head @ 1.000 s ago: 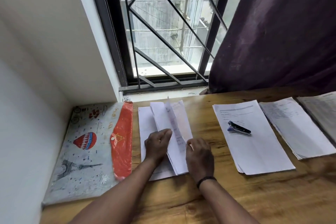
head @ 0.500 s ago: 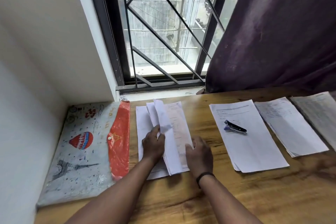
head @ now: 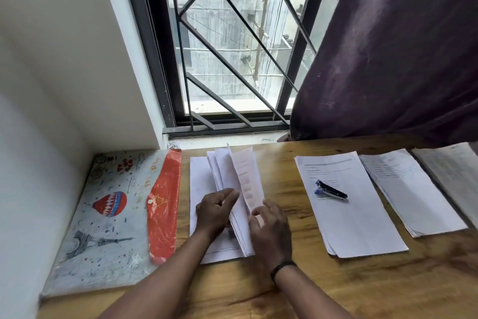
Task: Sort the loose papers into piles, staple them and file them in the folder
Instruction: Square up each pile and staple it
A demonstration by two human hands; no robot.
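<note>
A grey folder point(head: 111, 215) with a balloon print and a red flap lies at the desk's left end. Beside it is a paper stack point(head: 200, 184) whose upper sheets point(head: 245, 176) stand fanned up. My left hand point(head: 214, 212) lies flat, its straight fingers pushed in among the turned sheets. My right hand point(head: 271, 230) curls its thumb and fingers round the lower right edge of the raised sheets. To the right, a blue and black stapler point(head: 329, 190) rests on a second pile point(head: 357, 220). Past that pile lies a third pile point(head: 413, 192), then a fourth pile point(head: 455, 168).
The wooden desk point(head: 362, 287) meets a white wall on the left and a barred window point(head: 232, 60) behind. A dark purple curtain point(head: 401, 47) hangs over the desk's back right, just above the far piles.
My left hand has opened from a loose fist and slid its fingers in under the turned sheets. My right hand has uncurled at the stack's edge, and more sheets stand fanned up.
</note>
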